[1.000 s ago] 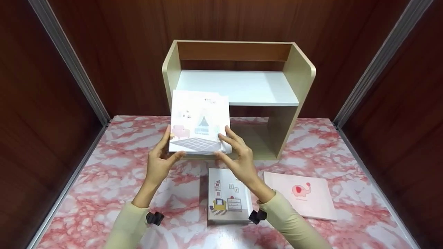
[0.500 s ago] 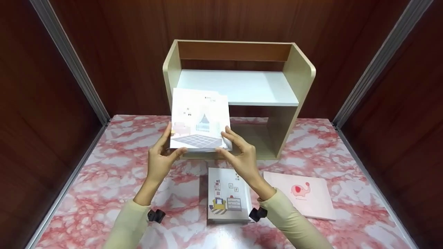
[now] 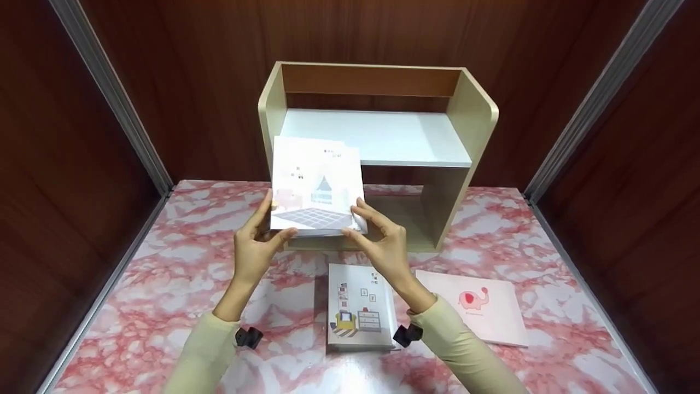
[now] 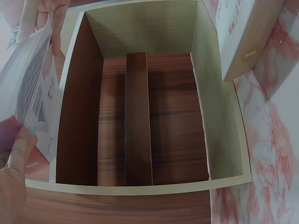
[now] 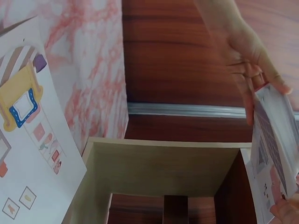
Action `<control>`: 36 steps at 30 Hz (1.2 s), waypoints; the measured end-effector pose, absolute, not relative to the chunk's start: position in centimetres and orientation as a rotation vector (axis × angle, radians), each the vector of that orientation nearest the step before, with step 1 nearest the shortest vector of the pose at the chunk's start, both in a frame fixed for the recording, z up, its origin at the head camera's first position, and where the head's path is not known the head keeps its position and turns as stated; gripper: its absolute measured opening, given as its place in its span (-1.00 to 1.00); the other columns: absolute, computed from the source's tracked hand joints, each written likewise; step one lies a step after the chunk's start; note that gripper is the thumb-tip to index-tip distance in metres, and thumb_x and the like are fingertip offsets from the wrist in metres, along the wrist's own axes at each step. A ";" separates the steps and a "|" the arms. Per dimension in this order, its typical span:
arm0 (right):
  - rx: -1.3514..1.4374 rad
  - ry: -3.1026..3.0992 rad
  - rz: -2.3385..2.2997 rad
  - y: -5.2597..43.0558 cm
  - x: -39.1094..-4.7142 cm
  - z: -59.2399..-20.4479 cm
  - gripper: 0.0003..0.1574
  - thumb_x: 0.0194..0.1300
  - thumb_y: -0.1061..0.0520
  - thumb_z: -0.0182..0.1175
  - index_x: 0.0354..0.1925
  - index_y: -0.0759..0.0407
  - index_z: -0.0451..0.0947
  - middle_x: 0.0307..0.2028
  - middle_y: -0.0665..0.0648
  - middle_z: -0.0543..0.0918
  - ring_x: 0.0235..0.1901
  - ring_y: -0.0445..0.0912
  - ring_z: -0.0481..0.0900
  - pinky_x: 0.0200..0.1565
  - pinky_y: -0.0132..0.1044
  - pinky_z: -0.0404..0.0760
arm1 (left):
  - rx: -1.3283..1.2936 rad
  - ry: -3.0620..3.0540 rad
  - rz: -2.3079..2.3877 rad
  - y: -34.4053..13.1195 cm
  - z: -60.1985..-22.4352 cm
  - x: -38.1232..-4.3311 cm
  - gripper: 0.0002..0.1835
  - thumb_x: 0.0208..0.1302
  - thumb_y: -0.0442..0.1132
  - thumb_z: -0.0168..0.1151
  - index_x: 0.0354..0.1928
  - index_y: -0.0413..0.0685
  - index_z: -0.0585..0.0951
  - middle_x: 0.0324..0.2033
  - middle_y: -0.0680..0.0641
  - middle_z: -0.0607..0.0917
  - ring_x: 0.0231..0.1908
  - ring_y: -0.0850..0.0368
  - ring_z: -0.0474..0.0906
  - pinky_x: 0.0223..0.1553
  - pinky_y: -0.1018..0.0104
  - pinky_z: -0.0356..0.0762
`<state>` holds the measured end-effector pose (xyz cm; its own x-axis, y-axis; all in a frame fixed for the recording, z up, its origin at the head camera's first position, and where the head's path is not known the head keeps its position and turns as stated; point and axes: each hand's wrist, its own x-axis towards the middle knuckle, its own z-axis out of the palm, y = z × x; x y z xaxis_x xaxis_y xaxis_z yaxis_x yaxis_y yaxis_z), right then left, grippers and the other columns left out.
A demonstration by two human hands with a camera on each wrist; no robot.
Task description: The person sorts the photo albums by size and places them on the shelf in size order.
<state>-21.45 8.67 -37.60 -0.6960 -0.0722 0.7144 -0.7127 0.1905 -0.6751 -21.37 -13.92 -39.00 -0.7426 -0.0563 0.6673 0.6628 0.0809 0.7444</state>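
Both hands hold up a white picture book [image 3: 314, 186], its cover printed with a tent and a grey checked rug. My left hand [image 3: 254, 249] grips its lower left corner, the thumb on the bottom edge. At the lower right corner my right hand [image 3: 385, 243] pinches it between thumb and fingers. A step in the top edge suggests another book behind it, but I cannot tell. Loose page edges show in the right wrist view. The book stands tilted in front of the left part of a wooden shelf unit [image 3: 473, 115].
The white upper board [image 3: 404, 137] of the shelf lies behind the held book. On the marbled table [image 3: 180, 273], a thick white book [image 3: 355, 323] with a yellow armchair lies below the hands. A pink elephant book [image 3: 492, 320] lies to its right.
Both hands have raised the white book slightly, up and away toward the shelf's upper board. Their grip looks the same, and the books on the table have not moved.
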 end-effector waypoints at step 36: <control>0.688 -1.949 1.503 8.4 -21.8 -37.0 -0.58 0.02 0.35 0.35 -0.10 0.47 0.57 0.05 0.41 0.52 0.08 0.15 0.50 0.05 -0.14 0.51 | -0.518 -1.757 -1.664 -13.2 -38.2 -21.7 -0.29 -0.07 -0.48 0.39 0.21 -0.37 0.36 -0.05 -0.34 0.60 -0.51 0.38 0.51 -0.56 0.58 0.39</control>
